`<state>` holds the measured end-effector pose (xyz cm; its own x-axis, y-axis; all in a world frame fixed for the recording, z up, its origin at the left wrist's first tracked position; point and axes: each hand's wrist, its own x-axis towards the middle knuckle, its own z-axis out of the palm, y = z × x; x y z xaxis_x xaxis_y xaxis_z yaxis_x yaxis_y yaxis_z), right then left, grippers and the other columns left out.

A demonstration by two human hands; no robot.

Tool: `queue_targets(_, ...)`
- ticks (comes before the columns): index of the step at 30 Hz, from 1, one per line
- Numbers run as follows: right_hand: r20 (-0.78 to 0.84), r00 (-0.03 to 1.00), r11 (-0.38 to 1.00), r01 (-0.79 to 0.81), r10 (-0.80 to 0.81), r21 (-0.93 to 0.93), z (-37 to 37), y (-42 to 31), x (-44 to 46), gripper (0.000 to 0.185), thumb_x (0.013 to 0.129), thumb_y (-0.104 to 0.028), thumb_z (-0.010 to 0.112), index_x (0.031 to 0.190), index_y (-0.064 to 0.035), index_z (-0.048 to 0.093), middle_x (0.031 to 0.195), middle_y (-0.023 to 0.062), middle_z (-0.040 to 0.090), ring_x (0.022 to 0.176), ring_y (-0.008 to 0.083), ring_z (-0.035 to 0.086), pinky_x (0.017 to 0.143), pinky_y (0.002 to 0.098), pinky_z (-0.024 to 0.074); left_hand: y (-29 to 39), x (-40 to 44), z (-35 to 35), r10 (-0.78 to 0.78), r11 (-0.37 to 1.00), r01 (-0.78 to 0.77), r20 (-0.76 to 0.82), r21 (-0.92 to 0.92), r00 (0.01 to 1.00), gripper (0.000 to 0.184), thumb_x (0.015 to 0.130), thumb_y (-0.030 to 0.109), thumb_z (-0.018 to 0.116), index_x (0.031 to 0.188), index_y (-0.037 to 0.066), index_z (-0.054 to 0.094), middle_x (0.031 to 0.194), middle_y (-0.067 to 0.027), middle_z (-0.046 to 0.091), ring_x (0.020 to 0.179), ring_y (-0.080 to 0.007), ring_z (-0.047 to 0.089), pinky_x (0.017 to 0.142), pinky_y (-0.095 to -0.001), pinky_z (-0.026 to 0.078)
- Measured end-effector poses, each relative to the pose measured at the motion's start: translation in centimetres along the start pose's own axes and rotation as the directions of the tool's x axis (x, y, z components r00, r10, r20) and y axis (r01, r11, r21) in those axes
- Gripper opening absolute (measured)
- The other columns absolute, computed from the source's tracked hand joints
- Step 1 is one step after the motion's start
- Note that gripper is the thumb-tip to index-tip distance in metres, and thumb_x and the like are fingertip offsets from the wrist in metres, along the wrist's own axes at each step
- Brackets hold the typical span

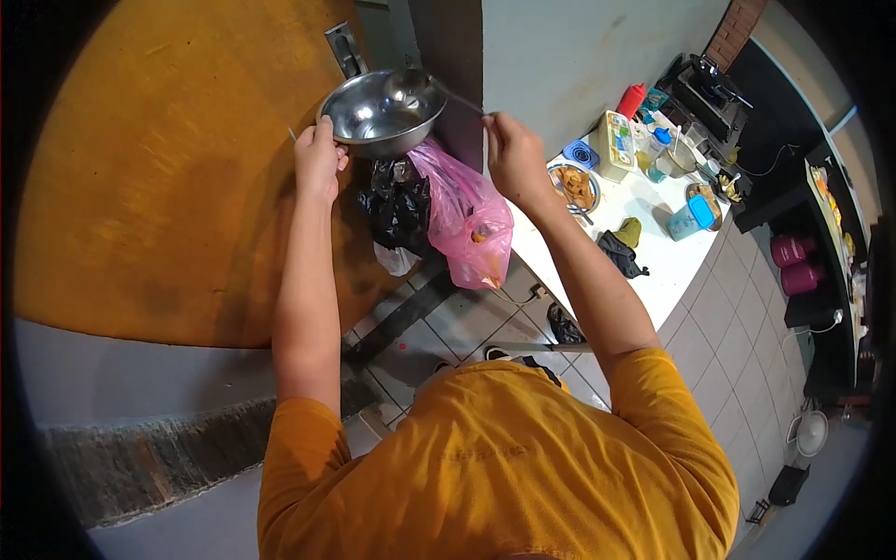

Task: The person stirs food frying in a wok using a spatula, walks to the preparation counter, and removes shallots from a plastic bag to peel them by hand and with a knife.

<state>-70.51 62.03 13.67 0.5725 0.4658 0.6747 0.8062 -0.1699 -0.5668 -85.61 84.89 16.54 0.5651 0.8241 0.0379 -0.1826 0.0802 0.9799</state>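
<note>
The bowl (378, 123) is round, smooth, silver-coloured metal with bright reflections on its inner wall. It is located above the black bag (397, 207) and the pink bag (471, 210), to the left of the white bench (667, 271). Its mouth faces upward; being round, it presents no distinct long axis. The ladle (455, 98) is dark-looking metal with a slender handle. Its head points left, at the bowl's far right side; its long axis runs from near right to far left. The left hand (319, 161) grips the bowl's left rim, thumb uppermost. The right hand (514, 157) is closed around the handle end.
</note>
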Motion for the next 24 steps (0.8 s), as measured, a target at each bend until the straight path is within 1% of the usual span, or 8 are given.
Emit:
queue_targets(3,-0.237,0.969,0.987,-0.030,0.068,0.161,-1.9,-3.6,2.4,0.019,0.098,-0.015,0.051,0.097,-0.0006,0.063,0.083,0.0245,0.064,0.074,0.0427,0.062,0.065,0.0449,0.0483,0.2,0.1,-0.7,-0.016,0.999,0.017,0.006,-0.035,1.000,0.026,0.100,0.025,0.051,0.084,0.005,0.052,0.068,0.0002,0.046,0.052,-0.0075,0.040,0.042,-0.0234,0.030)
queue_targets(4,-0.155,0.958,0.963,-0.218,0.242,0.157,-3.3,-5.6,2.6,0.018,0.098,-0.014,0.050,0.099,-0.0009,0.063,0.081,0.0243,0.064,0.072,0.0410,0.062,0.063,0.0428,0.0479,0.3,0.2,-1.2,-0.018,0.999,0.018,0.008,-0.034,1.000,0.026,0.100,0.025,0.051,0.084,0.005,0.052,0.068,0.0002,0.046,0.052,-0.0075,0.040,0.042,-0.0234,0.030)
queue_targets(6,-0.154,0.975,0.986,-0.147,0.158,0.078,-1.7,-3.6,1.3,0.020,0.100,-0.015,0.050,0.104,-0.0024,0.065,0.082,0.0208,0.065,0.072,0.0337,0.065,0.067,0.0371,0.0499,0.8,0.5,-1.7,-0.003,0.999,0.004,0.010,-0.034,1.000,0.026,0.100,0.025,0.050,0.084,0.004,0.052,0.067,-0.0002,0.046,0.052,-0.0078,0.040,0.042,-0.0235,0.029)
queue_targets(8,-0.007,0.997,0.994,0.082,-0.083,-0.078,1.5,-0.2,-0.9,0.019,0.098,-0.013,0.050,0.103,-0.0022,0.065,0.087,0.0237,0.066,0.082,0.0397,0.066,0.071,0.0401,0.0507,0.6,1.0,-1.9,0.018,1.000,-0.018,0.037,-0.023,0.999,0.027,0.100,0.025,0.050,0.085,0.003,0.051,0.067,-0.0004,0.046,0.051,-0.0080,0.040,0.042,-0.0235,0.029)
queue_targets(14,-0.123,0.948,0.955,-0.295,0.295,0.024,-2.0,-7.8,2.3,0.018,0.097,-0.010,0.050,0.103,-0.0028,0.065,0.089,0.0228,0.067,0.085,0.0404,0.066,0.073,0.0413,0.0512,1.2,1.9,-2.3,0.012,0.997,-0.007,0.066,-0.075,0.998,0.026,0.100,0.023,0.050,0.085,0.002,0.051,0.068,-0.0012,0.047,0.051,-0.0085,0.041,0.042,-0.0242,0.031)
queue_targets(16,-0.191,0.981,0.999,0.021,-0.027,-0.035,1.0,-4.4,0.9,0.016,0.095,-0.014,0.052,0.097,-0.0005,0.062,0.086,0.0262,0.064,0.082,0.0458,0.063,0.071,0.0507,0.0494,1.7,2.4,-2.2,0.042,0.987,-0.028,0.087,-0.158,0.995,0.025,0.100,0.023,0.050,0.085,0.002,0.051,0.069,-0.0017,0.048,0.052,-0.0086,0.042,0.043,-0.0246,0.032)
queue_targets(18,-0.020,1.000,0.992,-0.019,0.017,-0.121,2.6,-3.8,-0.7,0.015,0.094,-0.013,0.052,0.095,-0.0021,0.062,0.090,0.0259,0.064,0.084,0.0467,0.061,0.073,0.0532,0.0486,1.3,2.8,-1.6,0.050,0.992,-0.042,0.066,-0.120,0.997,0.026,0.099,0.024,0.050,0.085,0.002,0.051,0.069,-0.0021,0.048,0.053,-0.0093,0.043,0.043,-0.0249,0.032)
queue_targets(24,-0.295,0.952,0.991,-0.112,0.086,-0.075,0.6,-7.4,2.4,0.017,0.096,-0.015,0.051,0.091,-0.0005,0.060,0.086,0.0253,0.064,0.083,0.0460,0.061,0.072,0.0518,0.0489,1.1,4.0,-0.1,0.070,0.989,-0.060,0.075,-0.136,0.995,0.026,0.100,0.024,0.049,0.087,0.002,0.050,0.067,-0.0040,0.049,0.053,-0.0119,0.045,0.043,-0.0273,0.034)
